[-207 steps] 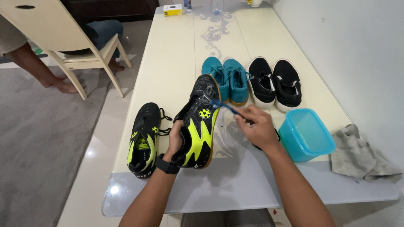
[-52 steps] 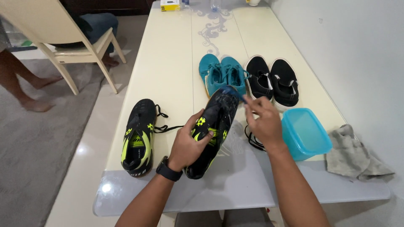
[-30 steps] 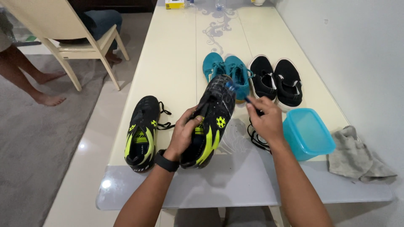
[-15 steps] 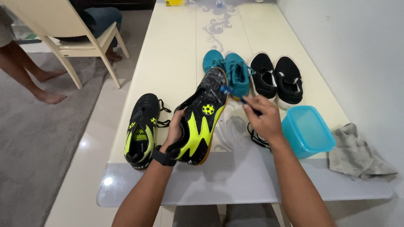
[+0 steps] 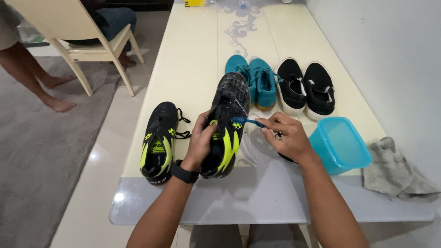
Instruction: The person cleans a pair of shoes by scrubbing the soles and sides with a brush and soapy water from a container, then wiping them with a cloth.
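Here, a black sports shoe with neon-yellow panels (image 5: 226, 125) held toe-away above the near part of the glossy cream table (image 5: 193, 69), gripped from the left side by the left hand (image 5: 200, 143), fingers wrapped over its laced middle. Against its right flank, the bristled head of a slim blue toothbrush (image 5: 248, 122), handle pinched in the closed right hand (image 5: 285, 138). Lying left on the table, its matching black-and-yellow shoe (image 5: 158, 142); farther back, a teal lace-up pair (image 5: 256, 81) and a black slip-on pair (image 5: 307, 88); at right, a turquoise plastic tub (image 5: 339, 144) and a crumpled grey cloth (image 5: 398, 171).
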